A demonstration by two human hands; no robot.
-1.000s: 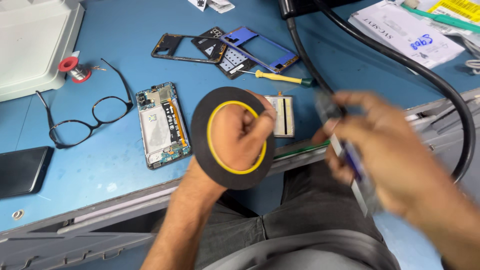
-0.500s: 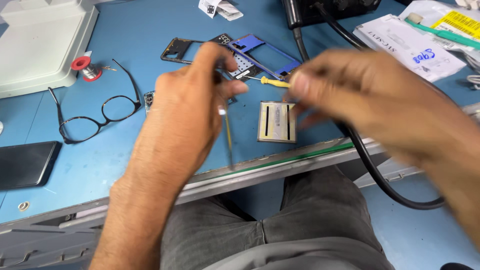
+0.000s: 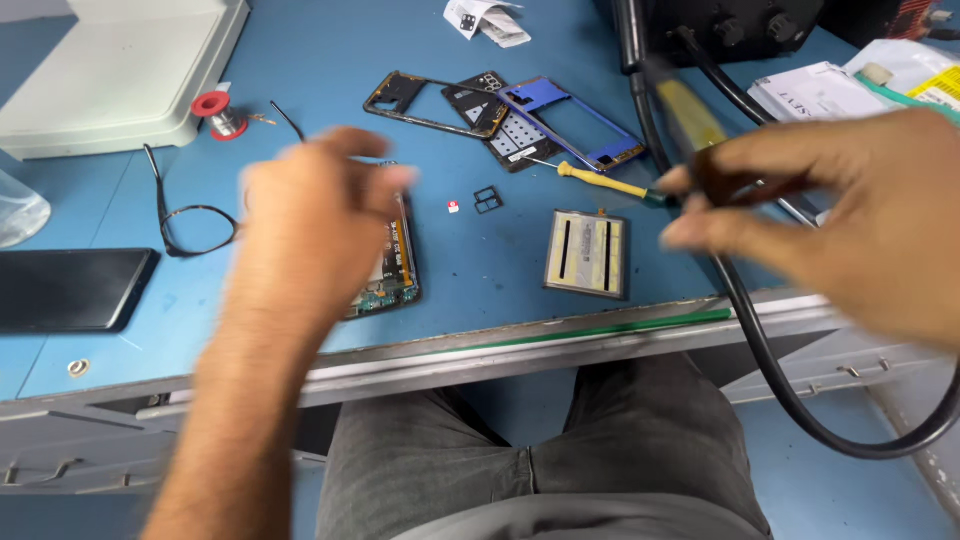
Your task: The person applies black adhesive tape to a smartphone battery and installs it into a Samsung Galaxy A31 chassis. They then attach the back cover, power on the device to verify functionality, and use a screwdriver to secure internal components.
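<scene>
Blue table (image 3: 300, 60) under us, parts spread out | our left hand (image 3: 310, 225) hovers loosely curled, blurred, over the opened phone (image 3: 395, 270), gripping nothing we can see | our right hand (image 3: 850, 210) pinches something small and dark, blurred, beside the yellow screwdriver (image 3: 605, 183) | battery (image 3: 587, 253) lies between the hands

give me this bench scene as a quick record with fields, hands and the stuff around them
left hand: blurred, over the opened phone, holding nothing visible
right hand: blurred, pinching something dark, too blurred to tell what
screwdriver: yellow handle, lying on the blue mat
battery: flat, near the bench edge
phone frames: black and blue, at the back
glasses: left of the left hand
dark phone: far left
cable: black, hanging off the bench
</scene>
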